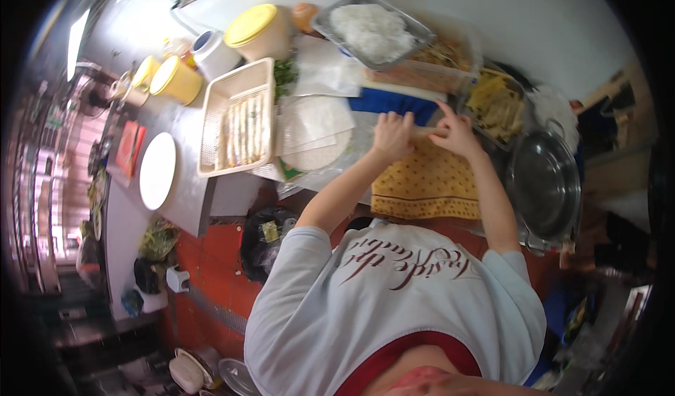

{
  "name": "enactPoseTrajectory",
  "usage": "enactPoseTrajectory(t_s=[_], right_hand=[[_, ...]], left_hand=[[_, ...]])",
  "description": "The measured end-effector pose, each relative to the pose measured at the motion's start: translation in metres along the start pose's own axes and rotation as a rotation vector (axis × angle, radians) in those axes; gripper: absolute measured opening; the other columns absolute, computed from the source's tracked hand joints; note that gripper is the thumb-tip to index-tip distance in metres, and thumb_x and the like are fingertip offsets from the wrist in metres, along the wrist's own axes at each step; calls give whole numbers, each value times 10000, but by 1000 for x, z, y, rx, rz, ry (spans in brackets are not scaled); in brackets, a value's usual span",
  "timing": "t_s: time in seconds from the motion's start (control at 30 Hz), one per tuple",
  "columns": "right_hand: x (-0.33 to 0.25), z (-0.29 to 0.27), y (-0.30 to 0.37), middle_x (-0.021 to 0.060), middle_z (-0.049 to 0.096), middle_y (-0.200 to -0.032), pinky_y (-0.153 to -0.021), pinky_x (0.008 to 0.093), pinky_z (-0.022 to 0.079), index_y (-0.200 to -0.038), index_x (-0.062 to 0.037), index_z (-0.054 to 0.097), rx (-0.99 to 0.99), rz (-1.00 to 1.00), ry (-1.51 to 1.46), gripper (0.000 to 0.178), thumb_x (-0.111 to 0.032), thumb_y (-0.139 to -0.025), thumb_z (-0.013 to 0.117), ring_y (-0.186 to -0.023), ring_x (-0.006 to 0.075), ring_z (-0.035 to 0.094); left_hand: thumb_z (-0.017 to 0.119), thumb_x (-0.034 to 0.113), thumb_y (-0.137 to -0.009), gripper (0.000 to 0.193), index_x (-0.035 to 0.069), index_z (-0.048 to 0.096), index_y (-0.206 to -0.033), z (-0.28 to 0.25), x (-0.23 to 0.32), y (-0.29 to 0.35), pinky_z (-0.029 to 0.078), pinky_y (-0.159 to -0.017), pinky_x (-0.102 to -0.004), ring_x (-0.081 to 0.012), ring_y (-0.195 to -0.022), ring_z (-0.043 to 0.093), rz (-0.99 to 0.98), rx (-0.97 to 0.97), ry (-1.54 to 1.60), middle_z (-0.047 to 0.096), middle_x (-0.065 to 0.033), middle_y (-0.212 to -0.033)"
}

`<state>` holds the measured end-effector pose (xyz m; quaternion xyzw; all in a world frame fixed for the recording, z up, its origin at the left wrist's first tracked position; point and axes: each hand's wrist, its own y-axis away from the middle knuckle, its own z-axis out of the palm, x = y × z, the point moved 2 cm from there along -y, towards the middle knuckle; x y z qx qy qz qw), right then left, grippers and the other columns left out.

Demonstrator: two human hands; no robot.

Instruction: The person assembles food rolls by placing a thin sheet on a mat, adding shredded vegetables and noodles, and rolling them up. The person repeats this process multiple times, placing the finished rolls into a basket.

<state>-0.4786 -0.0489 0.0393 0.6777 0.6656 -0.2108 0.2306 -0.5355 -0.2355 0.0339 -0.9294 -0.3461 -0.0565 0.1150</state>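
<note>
Both my hands work over a yellow patterned cloth [426,178] at the counter's near edge. My left hand [394,137] is closed, its fingers curled down at one end of a small pale roll [424,133]. At the other end, my right hand [455,132] pinches the roll, with one finger stretched forward. The fingers partly hide the roll. Just beyond lies a folded blue cloth [392,105]. Left of my left hand are round pale wrapper sheets [309,153], a square sheet on top. Farther left, a cream basket [204,150] holds several finished rolls [245,132] in a row.
At the back, a metal tray [387,64] of white noodles rests on a plastic tub of shredded filling [450,55]. Yellowish strips [498,108] fill a tray at right, near a large metal pot [543,185]. Lidded tubs [256,30] and a white plate [157,171] stand left.
</note>
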Motion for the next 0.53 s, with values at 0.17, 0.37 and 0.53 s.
enactPoseTrajectory(t_s=[0.17,0.37,0.53], right_hand=[[20,-7,20,64,625,-1018,-896,324,423,-1474,-129,236,70,-73,-440,759,-367,-873,634,-960,171,578],[35,1,84,53,608,-1010,-832,284,441,-1394,-39,365,197,74,-912,638,-399,-914,583,-948,134,565],[83,35,106,50,613,-992,-775,256,439,-1388,-59,383,125,265,-935,629,-409,-909,590,-902,110,561]], left_hand=[[643,196,-810,355,89,470,-1100,-46,-35,38,498,-652,-430,-312,-799,651,120,5,347,642,-142,-913],[566,299,-922,288,16,549,-972,-99,-187,112,455,-645,-418,-287,-765,621,-614,327,610,632,-171,-835],[458,347,-954,361,3,561,-994,-79,-311,154,442,-747,-527,-467,-839,580,-830,393,88,613,-289,-874]])
